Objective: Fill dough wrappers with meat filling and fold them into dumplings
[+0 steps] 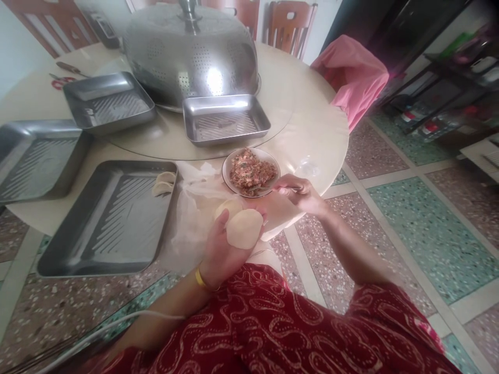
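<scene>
On the cupped palm of my left hand (212, 254) lies a round, flat dumpling wrapper (245, 228), with my thumb along its left edge. More pale wrappers (224, 209) show just behind it, on a white plastic bag (191, 200). My right hand (298, 193) is closed around the thin metal handle of a spoon (278, 188). The spoon's head is down at the near right edge of the meat filling (249, 170) and cannot be made out. This filling sits in a white bowl (225, 176). A few folded dumplings (163, 183) rest in the near metal tray (113, 223), at its upper right corner.
Other metal trays stand farther back: one at left (74, 156), one behind it (142, 111), one in the middle (226, 136). A large perforated steel dome (191, 57) covers the table's far side. Scissors (62, 80) lie far left. A pink cloth (358, 78) hangs over a chair.
</scene>
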